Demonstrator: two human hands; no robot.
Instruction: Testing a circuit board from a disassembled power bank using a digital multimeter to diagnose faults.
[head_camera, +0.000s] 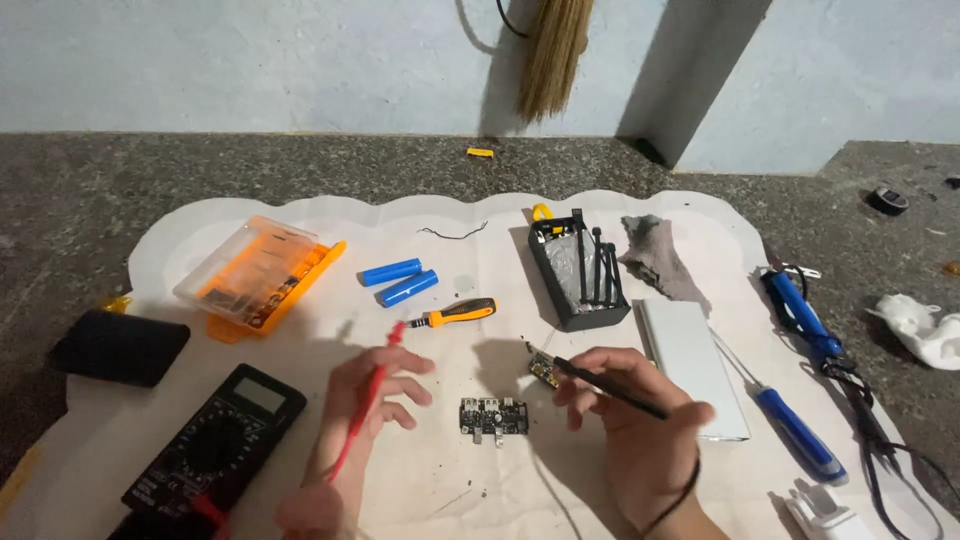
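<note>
Probing small board (545, 371) at 1 o'clock: right hand (640, 420) pinching black probe (610, 388), left hand (365, 395) pinching red probe (368, 400); next probably needs steady tips.

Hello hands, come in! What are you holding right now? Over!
Left hand grips red probe. Right hand grips black probe, tip at small board. Second board lies between the hands, untouched.
</note>
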